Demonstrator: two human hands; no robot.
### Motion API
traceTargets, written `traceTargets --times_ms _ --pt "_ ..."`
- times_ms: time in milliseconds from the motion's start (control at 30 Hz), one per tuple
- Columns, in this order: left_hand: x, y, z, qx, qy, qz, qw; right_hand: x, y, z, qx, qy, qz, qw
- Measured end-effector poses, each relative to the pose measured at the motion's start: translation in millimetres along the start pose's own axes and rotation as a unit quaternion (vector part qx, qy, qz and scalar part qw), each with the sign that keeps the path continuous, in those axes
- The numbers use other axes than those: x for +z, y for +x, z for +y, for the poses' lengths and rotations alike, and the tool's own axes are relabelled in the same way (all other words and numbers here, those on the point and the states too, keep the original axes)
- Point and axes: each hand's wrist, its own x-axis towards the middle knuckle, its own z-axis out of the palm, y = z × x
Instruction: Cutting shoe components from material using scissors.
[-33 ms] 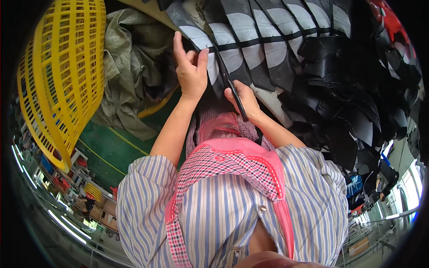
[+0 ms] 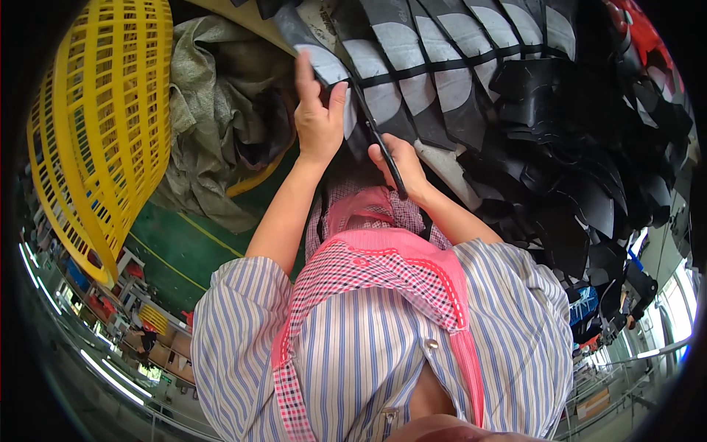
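My right hand (image 2: pixel 401 166) is wrapped around a slim black tool (image 2: pixel 384 147), seemingly scissors seen edge-on. Its far end meets a black strip (image 2: pixel 409 71) that runs across a row of flat black-and-grey pieces (image 2: pixel 401 40). At the left end of that row, my left hand (image 2: pixel 320 125) has its thumb by the strip and its index finger stretched along the edge of the endmost piece (image 2: pixel 322 60). That piece lies between thumb and fingers; some of the fingers are curled and partly hidden. The far tip of the tool is hard to make out among the dark pieces.
A large heap of black cut pieces (image 2: pixel 552 147) lies to the right. On the left are a crumpled grey-green sack (image 2: pixel 202 125) and a tall yellow plastic basket (image 2: pixel 110 132). Green floor (image 2: pixel 173 243) with yellow lines shows below the sack.
My left hand has shifted slightly to the right, and its index finger is blurred by motion. My right hand and the black tool have hardly moved.
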Motion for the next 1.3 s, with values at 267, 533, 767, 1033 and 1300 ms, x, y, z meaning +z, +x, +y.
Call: traceTargets --times_ms 267,533,767,1033,1300 --pt "-18.6 13.6 -13.2 -0.034 0.159 -0.083 0.983 -27.9 -43.9 29.1 -0.047 0.045 0.033 0.997" --pt "26.0 -2.0 7.9 -0.003 0.14 -0.026 0.99 -49.5 -25.5 29.2 0.026 0.042 -0.026 0.998" --pt "17.7 -24.3 30.3 0.017 0.132 0.06 0.989 -49.6 -23.7 0.4 0.015 -0.048 -0.014 0.999" --pt "-3.3 -17.6 2.5 -0.064 0.232 -0.117 0.964 -67.5 -44.1 19.9 -0.001 0.05 -0.062 0.997" --pt "54.4 -12.5 27.2 -0.024 0.21 -0.021 0.977 -76.5 -31.6 23.5 0.061 0.087 -0.025 0.994"
